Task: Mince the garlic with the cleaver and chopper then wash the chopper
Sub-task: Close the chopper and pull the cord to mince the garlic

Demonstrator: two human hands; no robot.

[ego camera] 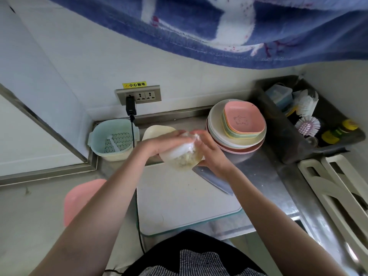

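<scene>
Cleaver [214, 181]: the handle and part of the blade are lying hidden under the right wrist.
Chopper [182, 154]: the hands are covering its sides; the top is blurring out, so the grip cannot be told.
Cream bowl [155, 130]: the left hand is hiding its near side.
Towel [219, 26]: the top edge is cutting it off.
Pink object [79, 198]: the left forearm is hiding part of it; blurred, kind unclear.
Bin contents [310, 116]: partly overlapping one another.

the counter [258, 172] is brushed metal with a dull sheen; the cleaver [214, 181] blade is smooth steel. the chopper [182, 156] bowl looks clear plastic (lid white). far right, stacked plates [237, 139] are matt plastic; the towel [219, 26] is nubbly cloth.
</scene>
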